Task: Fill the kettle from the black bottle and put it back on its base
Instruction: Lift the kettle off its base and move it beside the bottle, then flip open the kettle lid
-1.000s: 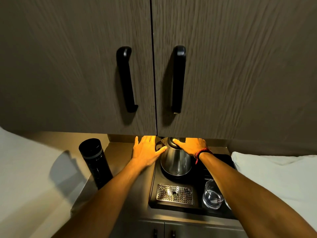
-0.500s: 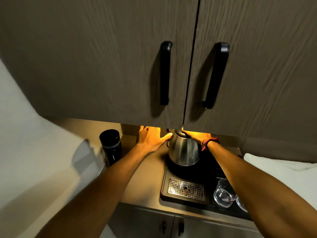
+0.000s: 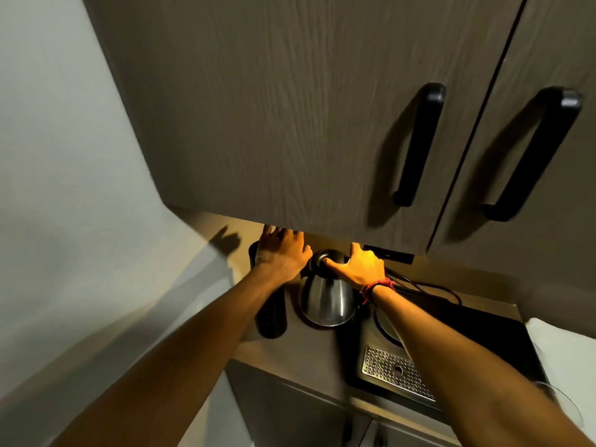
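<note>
Hands: the right hand [image 3: 361, 269] lies over the top of the kettle [image 3: 325, 300] at frame centre, thumb across the dark lid, fingers round the far side where the handle presumably sits; it reads as grasping the kettle, though the handle itself is hidden. The left hand [image 3: 282, 253] is released, fingers spread, palm down above the black bottle [image 3: 271, 314], whose cap it covers; contact cannot be told.

Kettle: steel, upright, standing on or just above the tabletop [image 3: 309, 353], just right of the bottle and left of the black tray [image 3: 503, 333]. Its round base [image 3: 385, 327] shows bare on the tray, partly behind the right forearm.

Other items: drip grille [image 3: 398, 372] at lower right of the tray; cord [image 3: 425, 287] trailing behind; cabinet doors [image 3: 306, 108] filling the upper frame.

Step in hand, judged: parking the kettle beside the bottle before opening both. Advice: set the kettle flat and well clear of the tabletop edge, lid opened fully; take the bottle low on its body, unscrew before tilting, pour slowly into the mouth, keeping water off the base and cord.

Change from earlier frames: the kettle has left its base on the tray and moved left to beside the bottle. The left hand has shifted from the kettle's flank to over the bottle. The view has swung, so cabinets sit further right.
</note>
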The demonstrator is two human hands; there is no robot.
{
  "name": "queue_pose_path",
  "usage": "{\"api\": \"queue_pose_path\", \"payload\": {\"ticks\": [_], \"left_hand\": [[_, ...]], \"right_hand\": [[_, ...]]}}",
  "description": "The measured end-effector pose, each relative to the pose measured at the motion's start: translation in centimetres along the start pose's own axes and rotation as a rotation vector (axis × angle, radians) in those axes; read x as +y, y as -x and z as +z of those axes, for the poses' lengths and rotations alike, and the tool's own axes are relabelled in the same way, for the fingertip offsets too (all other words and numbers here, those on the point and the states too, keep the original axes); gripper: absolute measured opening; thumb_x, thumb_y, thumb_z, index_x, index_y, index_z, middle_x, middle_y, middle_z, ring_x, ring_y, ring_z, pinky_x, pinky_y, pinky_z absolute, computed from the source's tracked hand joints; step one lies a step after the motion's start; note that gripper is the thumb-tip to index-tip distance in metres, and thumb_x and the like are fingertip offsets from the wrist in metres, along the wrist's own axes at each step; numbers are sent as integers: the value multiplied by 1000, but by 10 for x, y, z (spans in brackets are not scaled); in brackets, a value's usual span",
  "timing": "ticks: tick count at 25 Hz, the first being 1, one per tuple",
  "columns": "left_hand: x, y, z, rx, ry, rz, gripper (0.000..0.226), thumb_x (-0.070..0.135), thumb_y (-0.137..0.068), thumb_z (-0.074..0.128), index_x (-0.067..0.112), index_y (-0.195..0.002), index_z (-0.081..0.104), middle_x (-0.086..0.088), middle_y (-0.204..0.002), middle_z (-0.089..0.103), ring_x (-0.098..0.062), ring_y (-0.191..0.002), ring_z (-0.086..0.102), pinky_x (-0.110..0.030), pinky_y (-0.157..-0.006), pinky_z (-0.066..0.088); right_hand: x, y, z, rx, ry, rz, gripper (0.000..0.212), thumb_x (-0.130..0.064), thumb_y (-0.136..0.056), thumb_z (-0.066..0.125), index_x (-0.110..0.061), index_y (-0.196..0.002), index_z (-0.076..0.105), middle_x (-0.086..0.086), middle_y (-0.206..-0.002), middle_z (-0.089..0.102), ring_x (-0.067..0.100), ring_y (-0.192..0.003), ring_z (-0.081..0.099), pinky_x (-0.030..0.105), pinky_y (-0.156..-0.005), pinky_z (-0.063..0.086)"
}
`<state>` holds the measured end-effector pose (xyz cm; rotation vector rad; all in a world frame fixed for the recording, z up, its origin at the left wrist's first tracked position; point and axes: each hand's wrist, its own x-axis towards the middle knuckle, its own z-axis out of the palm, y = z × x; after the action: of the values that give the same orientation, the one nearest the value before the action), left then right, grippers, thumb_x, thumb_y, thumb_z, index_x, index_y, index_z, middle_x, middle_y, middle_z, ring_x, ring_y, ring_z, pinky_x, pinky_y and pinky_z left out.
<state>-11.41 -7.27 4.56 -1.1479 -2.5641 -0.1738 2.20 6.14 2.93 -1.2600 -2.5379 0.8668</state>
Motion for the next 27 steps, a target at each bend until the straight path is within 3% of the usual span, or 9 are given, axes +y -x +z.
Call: {"api": "queue_pose_path", "payload": {"ticks": [2,5,13,17,20,23,25,27], "left_hand": [[-19,3,6,18,-24,10,51,48,-89,55,12,-125,55,-10,-124,64,-29,-118,58,-47,-109,39],[-36,7,9,-57,-42,43,62,55,-92,47,13,-137,43,-11,-135,57,-29,-126,53,-51,-114,31],[-60,14,18,-82,-122,132,70,65,-89,44,13,-136,40,-14,-135,50,-31,-119,51,-44,-85,50],[-64,16,19,-8,-122,136,64,60,-97,39,12,-138,40,-19,-133,51,-33,-118,53,-40,-82,54],[-60,19,12,199,-149,138,63,59,-97,44,9,-135,47,-21,-132,54,-35,-113,57,-41,-79,56],[-38,26,13,366,-39,304,57,58,-96,45,10,-126,52,-18,-120,56,-34,-102,56,-42,-73,53],[-17,47,34,269,54,534,53,56,-97,43,12,-125,53,-14,-114,57,-29,-99,55,-40,-71,52],[1,78,66,68,71,667,53,54,-98,41,12,-128,52,-13,-115,57,-25,-100,54,-39,-78,52]], "right_hand": [[-18,3,16,-27,136,-122,84,-72,-77,54,-10,-132,46,13,-111,70,33,-106,65,48,-97,50],[-15,-1,36,-64,120,-147,86,-71,-77,55,-11,-138,39,12,-118,69,33,-111,63,50,-100,47],[-8,-13,51,-116,258,-230,72,-65,-88,39,-16,-140,38,13,-117,68,34,-114,59,56,-104,35],[-4,-19,52,-133,211,-243,52,-61,-90,35,-17,-113,50,13,-106,67,35,-103,60,53,-95,41],[0,-26,48,-157,36,-252,42,-52,-96,32,-14,-89,50,13,-95,61,33,-90,58,48,-85,45],[20,-29,43,-180,-41,-329,36,-31,-102,32,-5,-101,58,19,-107,63,37,-101,58,47,-91,46],[33,-27,42,-187,-14,-339,31,-19,-101,35,-3,-118,55,19,-121,60,35,-111,57,43,-97,45],[36,-23,43,-189,-47,-314,33,-16,-100,36,-3,-128,51,21,-126,59,35,-114,57,39,-96,45]]}}
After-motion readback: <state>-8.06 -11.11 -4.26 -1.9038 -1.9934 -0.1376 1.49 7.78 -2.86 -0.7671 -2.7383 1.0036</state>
